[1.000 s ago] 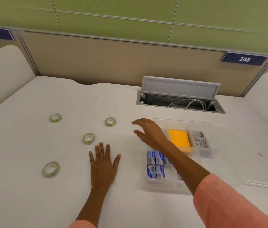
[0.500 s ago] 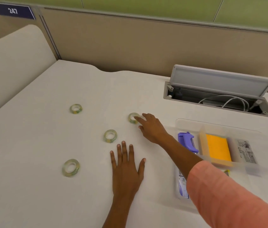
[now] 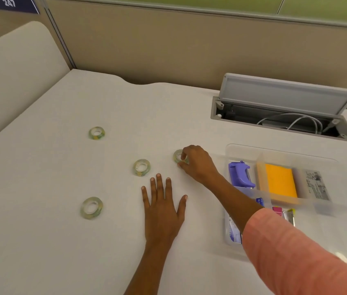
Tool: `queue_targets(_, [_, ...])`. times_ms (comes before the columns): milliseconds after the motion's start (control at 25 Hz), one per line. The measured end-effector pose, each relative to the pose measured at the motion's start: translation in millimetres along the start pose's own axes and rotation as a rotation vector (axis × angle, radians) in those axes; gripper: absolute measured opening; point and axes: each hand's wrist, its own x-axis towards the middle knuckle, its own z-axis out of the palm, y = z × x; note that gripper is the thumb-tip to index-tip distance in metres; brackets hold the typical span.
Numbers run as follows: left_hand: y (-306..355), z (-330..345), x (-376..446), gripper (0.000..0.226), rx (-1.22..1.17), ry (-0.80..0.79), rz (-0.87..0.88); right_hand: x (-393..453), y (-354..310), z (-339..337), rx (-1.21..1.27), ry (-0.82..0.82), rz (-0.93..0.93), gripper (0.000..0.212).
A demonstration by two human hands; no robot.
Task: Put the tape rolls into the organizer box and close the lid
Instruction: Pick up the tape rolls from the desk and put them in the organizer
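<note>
The white desk [image 3: 66,241] carries everything, and places are given here from the clear organizer box [image 3: 283,155], which lies open at the desk's right side with a purple tool [image 3: 240,174], an orange pad [image 3: 280,183] and small packets in its compartments; no lid can be made out with certainty. Just left of the box, the right hand [image 3: 198,163] is curled over the nearest tape roll [image 3: 177,156] — fingertips are closed around its rim, with the roll seemingly on the desk and not yet lifted. The left hand [image 3: 163,211] is laid flat and spread on the desk, left of the box and nearer the person, with nothing held. For the step in hand, the roll is best pinched across its outer edge, thumb opposite fingers, lifted straight up before being carried right, and lowered into a free compartment rather than dropped onto the contents. Four tape rolls are counted — the gripped one, a second roll [image 3: 141,167] slightly farther left, a third roll [image 3: 96,133] well left and toward the wall, a fourth roll [image 3: 91,208] well left and nearer the person. None is inside the box yet.
</note>
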Motion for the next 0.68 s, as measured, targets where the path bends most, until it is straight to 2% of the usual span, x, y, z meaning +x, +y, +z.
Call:
queue_targets(160, [0.1,-1.8,-0.1,0.069,-0.003,-0.008,0.005,-10.6,-1.2,-9.0,0.121,0.028,0.066,0.034])
queue_targets(400, [0.4,-3.5,-2.2,0.070,-0.005,0.014,0.017,-56.9,9.3,-44.9,0.253,0.219,0.066,0.044])
queue_targets(680, [-1.6,-2.3,-4.6,0.079,-0.040,0.003,0.033,-134.9,76.2,-101.8,0.326,0.433,0.230,0.045])
